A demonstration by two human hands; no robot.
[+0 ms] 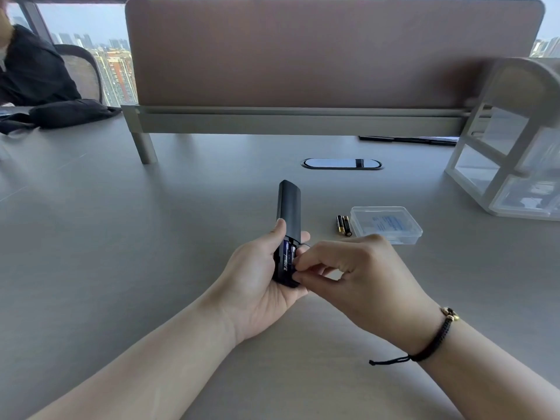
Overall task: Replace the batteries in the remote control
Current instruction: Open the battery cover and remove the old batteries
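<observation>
A black remote control (288, 207) is held back side up over the grey table (121, 222), its far end pointing away from me. My left hand (260, 280) grips its near end, thumb on its left edge. The battery compartment (287, 256) is open, with batteries visible inside. My right hand (354, 274) has its fingertips pinched at the right side of that compartment; whether it holds a battery or the cover is hidden. Two black-and-gold batteries (343, 225) lie side by side on the table to the right of the remote.
A clear plastic box (386, 224) sits just right of the loose batteries. A white drawer organiser (509, 153) stands at the far right. A desk divider (303, 56) and cable grommet (341, 163) lie ahead. A seated person and a black bag (66, 112) are at far left.
</observation>
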